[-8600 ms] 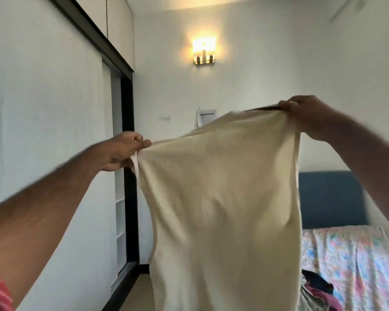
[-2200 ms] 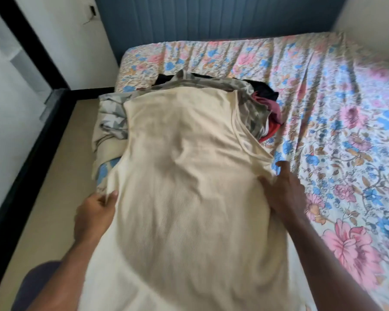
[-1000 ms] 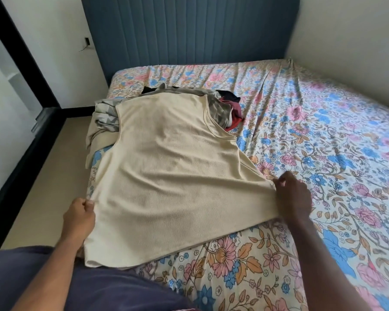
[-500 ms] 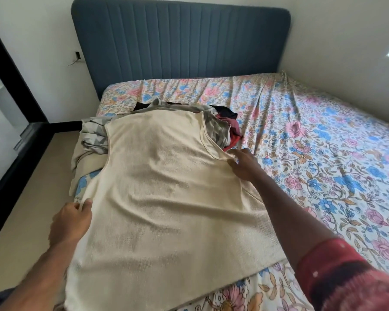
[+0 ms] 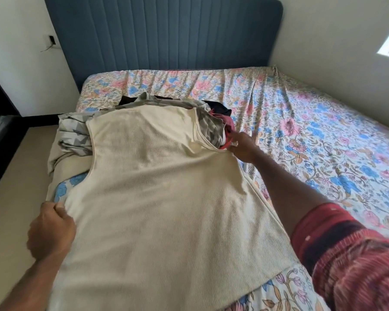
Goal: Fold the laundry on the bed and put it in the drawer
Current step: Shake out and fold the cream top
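Note:
A cream sleeveless top (image 5: 166, 198) lies spread flat on the bed (image 5: 312, 142), its upper part draped over a pile of laundry (image 5: 211, 129) of grey, black and red clothes. My left hand (image 5: 51, 227) grips the top's left side edge near the bed's left border. My right hand (image 5: 243, 145) pinches the top at its right armhole, next to the red garment in the pile. The drawer is not in view.
The flowered sheet to the right of the top lies bare as far as the wall. A blue padded headboard (image 5: 162, 34) stands behind. Beige floor (image 5: 11, 187) runs along the bed's left side, bounded by a black wardrobe frame (image 5: 0, 135).
My right hand has shifted slightly right and up along the armhole edge. My left hand has closed tighter on the top's left edge. The top lies a little flatter.

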